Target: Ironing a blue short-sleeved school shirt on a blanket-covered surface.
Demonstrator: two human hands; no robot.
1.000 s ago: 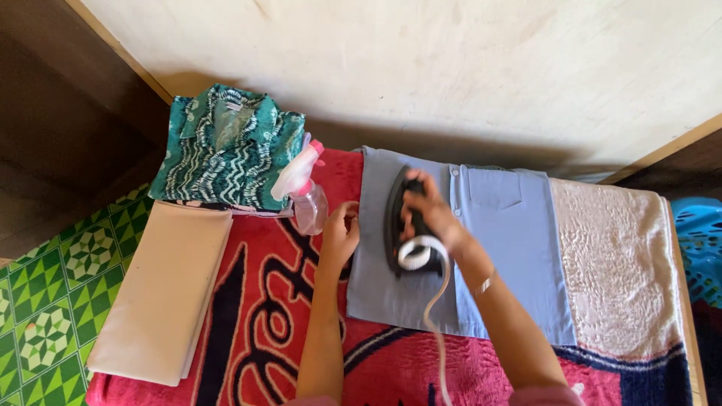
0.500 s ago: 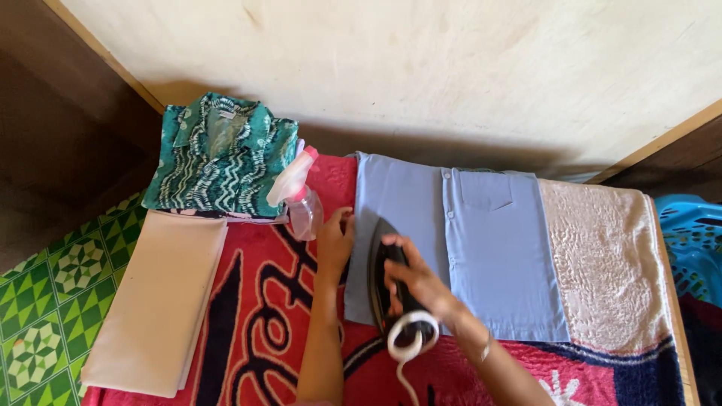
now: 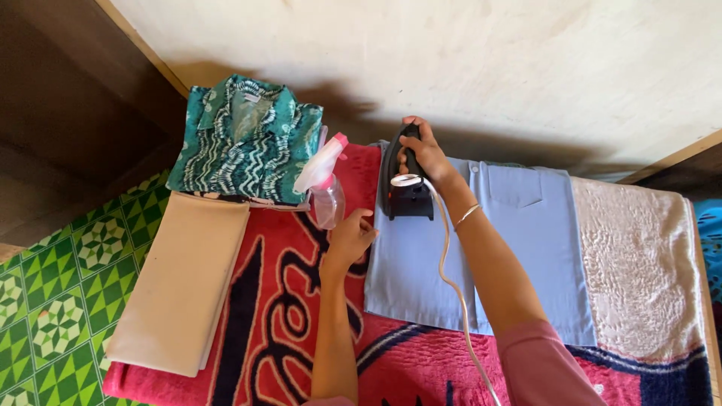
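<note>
The right hand (image 3: pixel 423 154) was stretched forward over the work, its fingers closed around the handle of one black electric iron (image 3: pixel 406 184), which was set on the far left part of a light blue shirt (image 3: pixel 519 248). A thin bangle was worn on that wrist, and the iron's white cord (image 3: pixel 451 278) was trailed back along the forearm. The left hand (image 3: pixel 350 239) was laid loosely curled, gripping nothing, on the red patterned blanket (image 3: pixel 278 323) just at the shirt's left edge. One light blue shirt was spread flat on the blanket. One spray bottle (image 3: pixel 325 184) with a pink trigger was seen just beyond the left hand. One folded green patterned shirt (image 3: pixel 244 143) was placed at the far left, and one folded beige cloth (image 3: pixel 184 286) was laid nearer, beside it. One cream embroidered cloth (image 3: pixel 639 263) was spread to the right of the blue shirt.
</note>
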